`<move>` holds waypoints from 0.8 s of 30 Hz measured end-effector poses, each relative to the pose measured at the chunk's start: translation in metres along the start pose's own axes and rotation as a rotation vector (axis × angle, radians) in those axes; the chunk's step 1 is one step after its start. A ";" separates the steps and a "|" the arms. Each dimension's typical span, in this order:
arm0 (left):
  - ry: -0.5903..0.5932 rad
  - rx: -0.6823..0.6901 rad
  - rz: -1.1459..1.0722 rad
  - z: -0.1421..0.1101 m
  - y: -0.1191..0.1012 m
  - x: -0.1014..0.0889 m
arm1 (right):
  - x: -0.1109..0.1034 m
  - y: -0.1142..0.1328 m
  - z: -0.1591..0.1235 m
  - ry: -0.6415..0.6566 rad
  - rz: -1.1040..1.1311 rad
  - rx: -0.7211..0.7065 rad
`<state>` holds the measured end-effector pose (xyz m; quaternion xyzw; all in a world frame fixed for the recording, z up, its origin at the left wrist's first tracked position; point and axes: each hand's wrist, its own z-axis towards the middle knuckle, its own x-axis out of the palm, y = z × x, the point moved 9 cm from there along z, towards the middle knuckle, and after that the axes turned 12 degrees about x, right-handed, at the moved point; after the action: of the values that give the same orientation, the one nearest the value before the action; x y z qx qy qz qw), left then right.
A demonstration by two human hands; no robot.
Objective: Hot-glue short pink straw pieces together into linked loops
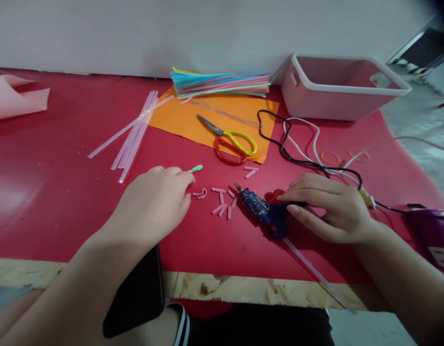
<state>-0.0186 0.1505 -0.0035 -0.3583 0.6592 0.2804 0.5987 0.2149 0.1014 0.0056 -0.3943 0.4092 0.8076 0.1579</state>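
My left hand is closed in a pinch above the red tabletop. A short, twisted green piece of pipe cleaner sticks out past its fingertips. My right hand grips the handle end of a dark blue hot glue gun between thumb and fingers. The gun's nozzle points left and away from me, and a long clear glue stick trails out of its back. Between the hands lie several short pink pieces and a curled pink piece.
Scissors with red and yellow handles rest on an orange sheet. Behind them is a pipe cleaner bundle; glue sticks lie left. A pink bin, tangled cords and a purple power strip stand right.
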 end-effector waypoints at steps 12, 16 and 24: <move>-0.053 0.231 -0.187 0.040 -0.021 0.015 | 0.012 -0.019 -0.007 0.360 -0.173 0.202; -0.043 0.235 -0.171 0.047 -0.027 0.017 | 0.022 -0.021 -0.005 0.326 -0.241 0.238; -0.341 0.006 -0.561 0.018 -0.022 -0.003 | 0.008 -0.014 0.000 0.060 -0.320 0.181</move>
<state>0.0103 0.1525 -0.0017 -0.4718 0.4259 0.1588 0.7555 0.2181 0.1099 -0.0078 -0.4623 0.4167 0.7200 0.3070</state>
